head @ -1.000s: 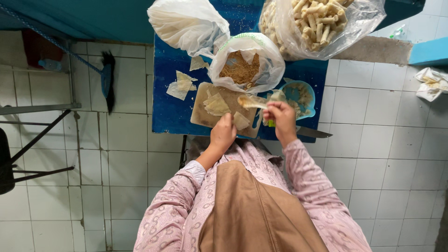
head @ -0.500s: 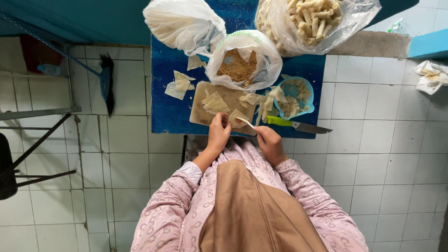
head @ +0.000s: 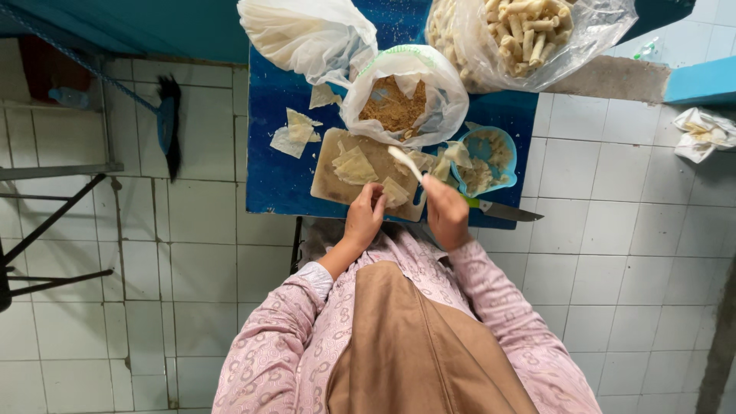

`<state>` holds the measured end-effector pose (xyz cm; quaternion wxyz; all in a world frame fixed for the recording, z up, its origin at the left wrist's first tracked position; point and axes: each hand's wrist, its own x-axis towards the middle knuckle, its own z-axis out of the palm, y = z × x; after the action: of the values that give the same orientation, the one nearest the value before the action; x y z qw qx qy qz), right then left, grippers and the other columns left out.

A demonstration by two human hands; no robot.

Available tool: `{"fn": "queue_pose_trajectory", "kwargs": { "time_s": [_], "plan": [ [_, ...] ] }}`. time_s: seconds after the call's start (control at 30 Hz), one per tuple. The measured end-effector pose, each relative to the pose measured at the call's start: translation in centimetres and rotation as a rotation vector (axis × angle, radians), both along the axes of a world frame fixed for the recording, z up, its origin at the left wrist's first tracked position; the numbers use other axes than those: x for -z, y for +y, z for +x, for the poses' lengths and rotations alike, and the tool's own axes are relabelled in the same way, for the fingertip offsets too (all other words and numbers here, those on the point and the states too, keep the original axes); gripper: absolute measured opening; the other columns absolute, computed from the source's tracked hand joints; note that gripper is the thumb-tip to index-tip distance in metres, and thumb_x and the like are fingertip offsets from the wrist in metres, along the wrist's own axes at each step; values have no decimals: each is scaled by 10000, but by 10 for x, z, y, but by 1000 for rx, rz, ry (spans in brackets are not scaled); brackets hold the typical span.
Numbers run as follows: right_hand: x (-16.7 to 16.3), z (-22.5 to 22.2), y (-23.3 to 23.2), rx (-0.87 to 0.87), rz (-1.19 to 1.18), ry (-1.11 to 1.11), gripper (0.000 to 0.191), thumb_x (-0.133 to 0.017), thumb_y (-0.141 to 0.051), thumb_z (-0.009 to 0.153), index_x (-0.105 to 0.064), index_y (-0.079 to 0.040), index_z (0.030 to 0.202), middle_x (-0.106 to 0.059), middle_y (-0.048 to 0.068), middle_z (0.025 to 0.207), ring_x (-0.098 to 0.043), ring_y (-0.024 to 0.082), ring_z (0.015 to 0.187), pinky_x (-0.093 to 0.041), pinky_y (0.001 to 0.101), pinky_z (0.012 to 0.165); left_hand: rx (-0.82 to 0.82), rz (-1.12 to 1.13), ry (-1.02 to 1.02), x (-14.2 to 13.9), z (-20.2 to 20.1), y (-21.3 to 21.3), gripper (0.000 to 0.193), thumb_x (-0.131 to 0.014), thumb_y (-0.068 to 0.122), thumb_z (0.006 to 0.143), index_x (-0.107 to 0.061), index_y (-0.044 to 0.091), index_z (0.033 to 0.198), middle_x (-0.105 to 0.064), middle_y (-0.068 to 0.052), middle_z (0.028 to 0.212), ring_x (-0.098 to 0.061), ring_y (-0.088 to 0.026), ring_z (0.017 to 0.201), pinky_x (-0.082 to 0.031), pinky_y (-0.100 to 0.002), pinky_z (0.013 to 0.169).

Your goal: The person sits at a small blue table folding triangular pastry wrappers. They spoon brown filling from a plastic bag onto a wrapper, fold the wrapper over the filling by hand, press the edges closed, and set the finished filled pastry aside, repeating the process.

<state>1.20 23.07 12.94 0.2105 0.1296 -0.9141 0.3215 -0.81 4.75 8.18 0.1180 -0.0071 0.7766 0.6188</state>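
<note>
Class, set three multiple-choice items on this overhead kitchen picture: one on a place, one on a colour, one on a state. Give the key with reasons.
1. Where does the knife lie?
A. at the blue table's right edge
B. on the floor
C. inside a bag

2. What colour is the small bowl?
A. red
B. light blue
C. black

3. What is the right hand doing?
A. resting flat and empty
B. gripping the broom
C. holding a white spoon over the cutting board

Key: 1 A, its blade pokes past the table edge. 2 B, its rim shows light blue. 3 C, the spoon slants up from the fist, while the left hand touches a pastry wrapper.
</note>
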Motion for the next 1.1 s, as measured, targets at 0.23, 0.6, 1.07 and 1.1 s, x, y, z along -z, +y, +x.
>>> {"fn": "queue_pose_trajectory", "kwargs": {
  "time_s": [0.23,0.6,1.07,1.1],
  "plan": [
    [10,-61,-3,199,218,-94,229,-661,-74,918,-693,24,1123,-672,214,1151,-655,373,1062,-520,469,905,121,-306,191,1,-2,0,86,-695,144,946,-656,107,1013,-679,-100,1019,-685,-347,875,-541,-434,704],
    [49,-17,-25,187,-90,-665,116,-742,-59,802,-669,-26,887,-676,122,888,-691,293,810,-550,382,723,164,-312,139,6,-5,-6,90,-730,185,906,-713,126,971,-655,-72,1002,-691,-317,818,-543,-424,672],
    [52,-15,-30,26,-154,-576,109,-695,13,842,-677,-20,944,-667,123,963,-672,280,936,-535,373,812,196,-357,202,10,-5,-6,89,-712,164,915,-656,111,958,-626,-81,986,-679,-327,872,-538,-445,680],
    [52,-12,-27,-23,-50,-519,92,-713,-6,836,-691,-39,919,-655,126,981,-651,309,980,-523,394,838,207,-380,254,10,-4,-7,85,-711,169,914,-659,118,956,-624,-75,982,-678,-316,875,-541,-438,678]
  ]
}}
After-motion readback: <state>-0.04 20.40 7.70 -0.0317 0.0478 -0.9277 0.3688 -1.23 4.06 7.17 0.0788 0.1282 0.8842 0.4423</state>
